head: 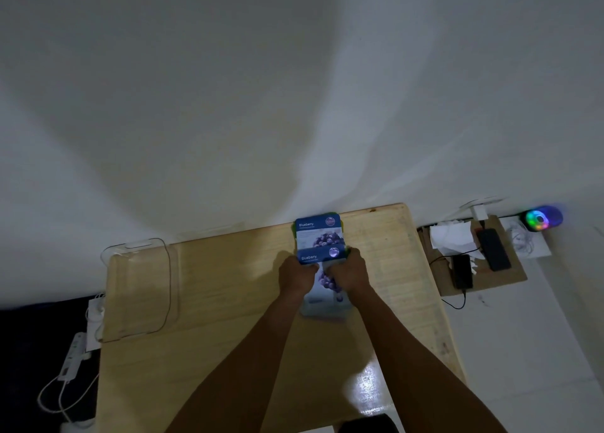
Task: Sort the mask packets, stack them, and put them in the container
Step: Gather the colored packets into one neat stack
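Blue "Blueberry" mask packets lie on the wooden table (228,318) near its far edge. One packet (318,231) lies flat at the back, with a green edge showing under it. A second Blueberry packet (322,256) overlaps its near end. My left hand (297,275) and my right hand (349,272) both grip this second packet by its sides. Its lower part (325,298) shows between my wrists. A clear plastic container (140,289) stands at the table's left end, apart from my hands.
The table stands against a white wall. A cardboard sheet (503,279) to the right holds two phones, cables and crumpled paper. A glowing multicoloured gadget (542,218) sits beyond it. A white power strip (73,357) and cords lie on the floor at the left.
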